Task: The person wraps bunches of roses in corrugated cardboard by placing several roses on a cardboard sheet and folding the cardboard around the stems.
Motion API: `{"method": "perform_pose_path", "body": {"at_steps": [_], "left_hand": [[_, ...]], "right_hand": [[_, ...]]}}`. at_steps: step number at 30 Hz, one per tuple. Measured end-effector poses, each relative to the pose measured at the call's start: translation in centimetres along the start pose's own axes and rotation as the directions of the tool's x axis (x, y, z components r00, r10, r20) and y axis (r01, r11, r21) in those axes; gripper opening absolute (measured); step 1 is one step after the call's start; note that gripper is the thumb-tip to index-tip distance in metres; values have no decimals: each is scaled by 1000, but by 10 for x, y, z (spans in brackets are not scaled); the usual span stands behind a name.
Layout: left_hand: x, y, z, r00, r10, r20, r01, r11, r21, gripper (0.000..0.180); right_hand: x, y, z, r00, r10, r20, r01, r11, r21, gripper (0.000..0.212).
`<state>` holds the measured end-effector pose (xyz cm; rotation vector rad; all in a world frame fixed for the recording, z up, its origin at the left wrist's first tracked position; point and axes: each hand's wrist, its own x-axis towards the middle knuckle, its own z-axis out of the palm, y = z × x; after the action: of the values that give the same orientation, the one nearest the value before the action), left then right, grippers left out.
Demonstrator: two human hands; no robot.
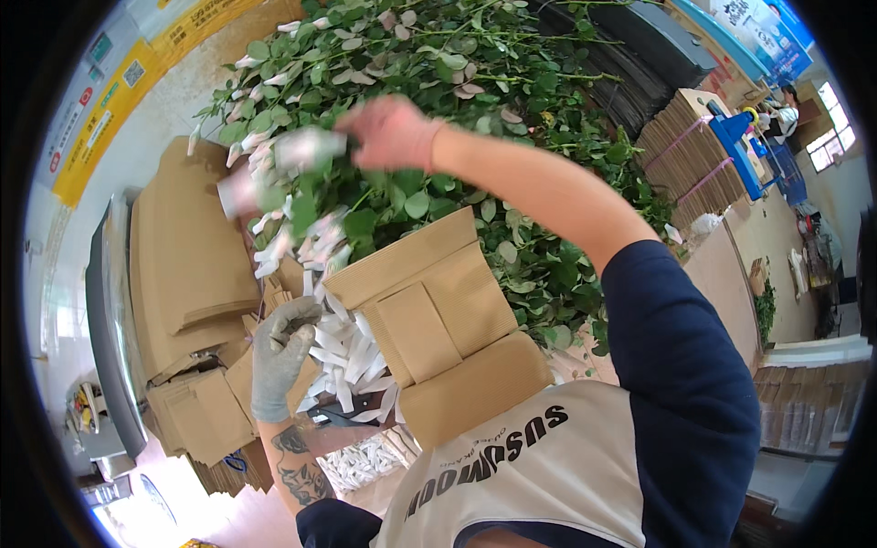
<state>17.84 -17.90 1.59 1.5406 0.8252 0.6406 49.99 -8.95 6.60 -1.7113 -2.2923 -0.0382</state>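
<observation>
A large heap of leafy rose stems (512, 91) fills the far middle, its pale pink buds in white sleeves (265, 164) pointing left. My right hand (388, 135), in a pink glove, is over the heap and smeared by motion. Against its fingers shows a blurred white-sleeved shape (309, 149); whether they grip it is unclear. My left hand (281, 352), in a grey glove, has its fingers curled to the thumb beside a pile of loose white sleeves (352, 352). What it pinches, if anything, is hidden. A folded corrugated cardboard piece (448, 315) stands in front of my chest.
Flat brown cardboard sheets (196, 247) are stacked at left. A box of small white pieces (370, 464) is low beside my left forearm. At right are a dark stack (630, 55), bundled cardboard (690, 151) and a blue-framed device (735, 151); a person (786, 114) is farther back.
</observation>
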Motion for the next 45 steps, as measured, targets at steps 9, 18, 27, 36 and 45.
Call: {"method": "perform_pose_path", "body": {"at_steps": [9,18,27,36,45], "left_hand": [[6,-7,3,977,43,-209,-73,987,-141,41],[-5,-23,2,984,8,-176,-42,981,-191,39],[106,55,30,525,851,10,-265,152,952,47],[241,33,33,746,559,362,-136,-404,904,52],[281,57,19,914,334,230,-57,-457,888,83]], "right_hand": [[48,69,-14,839,85,-538,-10,990,141,32],[-5,16,29,962,-252,110,254,967,-8,39],[79,85,-13,939,82,-333,-97,995,-26,38],[72,58,-14,973,131,-188,-142,989,-49,40],[-7,11,58,941,-288,175,287,957,32,41]]}}
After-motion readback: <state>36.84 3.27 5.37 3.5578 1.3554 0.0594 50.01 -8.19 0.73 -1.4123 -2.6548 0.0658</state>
